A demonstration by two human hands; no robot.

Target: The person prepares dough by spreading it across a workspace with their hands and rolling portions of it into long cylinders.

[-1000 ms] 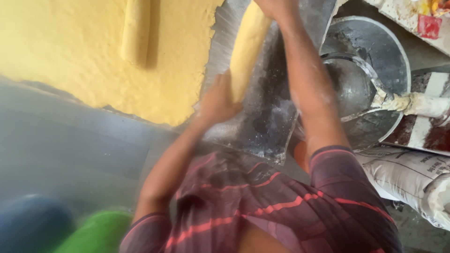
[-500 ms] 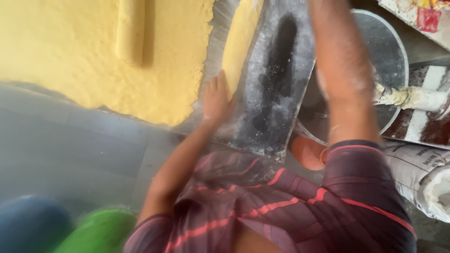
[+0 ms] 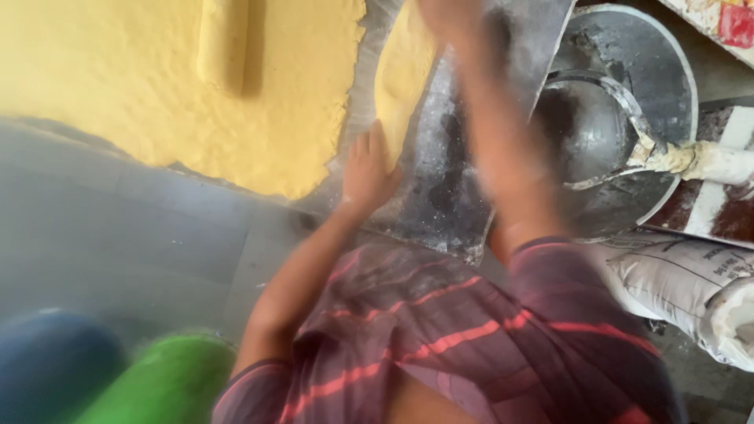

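Observation:
A grey metal tray, dusted with powder, lies tilted in the middle. A heap of yellow powder runs along its left side. My left hand lies flat with fingers spread at the tray's left edge, touching the foot of that heap. My right hand is a blur at the top edge above the tray, and what it holds cannot be made out. My right forearm crosses the tray. My striped shirt fills the lower middle.
A large spread of yellow powder with a raised ridge covers the floor at upper left. A round metal basin with a smaller bowl and a paste-coated handle sits at right. White sacks lie lower right. Blurred green and blue shapes are lower left.
My right arm swung right and has come back left over the tray, still blurred. My left hand has stayed at the tray's left edge by the yellow heap.

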